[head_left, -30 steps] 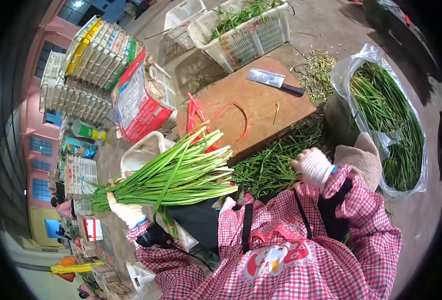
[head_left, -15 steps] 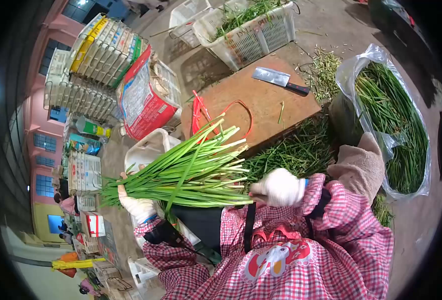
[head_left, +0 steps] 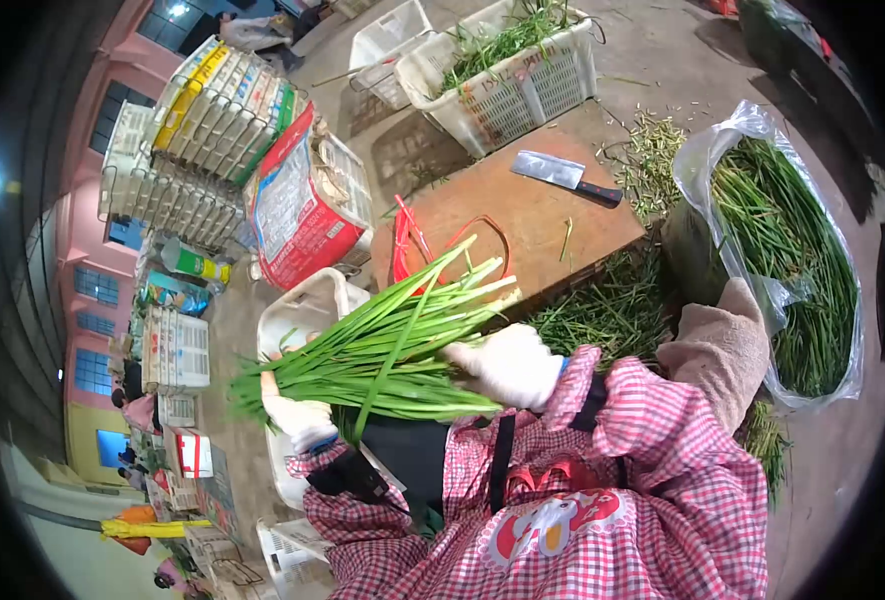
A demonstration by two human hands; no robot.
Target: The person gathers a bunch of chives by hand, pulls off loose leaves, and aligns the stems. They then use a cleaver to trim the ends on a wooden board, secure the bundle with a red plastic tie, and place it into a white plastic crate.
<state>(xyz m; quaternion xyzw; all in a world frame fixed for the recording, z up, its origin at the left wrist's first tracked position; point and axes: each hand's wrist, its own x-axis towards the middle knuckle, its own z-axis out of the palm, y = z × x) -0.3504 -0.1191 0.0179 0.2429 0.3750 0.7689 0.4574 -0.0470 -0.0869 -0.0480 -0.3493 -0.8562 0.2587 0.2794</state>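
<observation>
A loose bundle of long green stalks (head_left: 392, 350) with pale cut ends lies across my lap, fanned out toward the right. My left hand (head_left: 297, 412), in a whitish glove, is wrapped round its leafy end. At the pale end, my right hand (head_left: 510, 366), gloved too, touches the stalks; its fingertips are partly hidden among them. Beyond the bundle is a wooden board (head_left: 522, 220) bearing a cleaver (head_left: 562, 173) with a black handle and a red strap (head_left: 402, 240). One short green piece (head_left: 566, 238) also rests on the board.
A clear plastic bag (head_left: 697, 165) full of green stalks stands at the right. Cut greens (head_left: 602, 310) lie below the board. White crates (head_left: 502, 95) stand behind it, with a red and white sack (head_left: 307, 225) and stacked baskets (head_left: 212, 110) at left.
My right hand has moved left from beside the stalk ends onto the bundle. The bundle and my left hand have shifted slightly right in the view.
</observation>
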